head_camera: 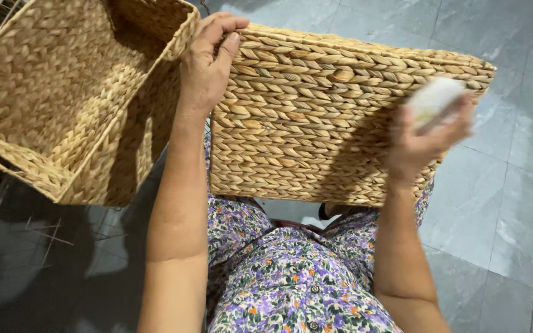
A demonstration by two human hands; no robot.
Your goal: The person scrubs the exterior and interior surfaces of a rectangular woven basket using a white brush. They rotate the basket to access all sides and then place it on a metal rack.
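Note:
A flat woven straw panel or basket side (316,117) stands on my lap, tilted toward me. My left hand (208,61) grips its top left corner, fingers curled over the edge. My right hand (430,139) holds a small white object (436,98), blurred with motion, pressed against the panel's right side. A second woven basket (63,92), open and with nothing inside, stands to the left, touching my left wrist area.
Grey tiled floor (501,203) stretches to the right and beyond the panel. Thin metal wire pieces (38,234) lie on the dark floor at lower left. My floral dress (291,277) fills the bottom centre.

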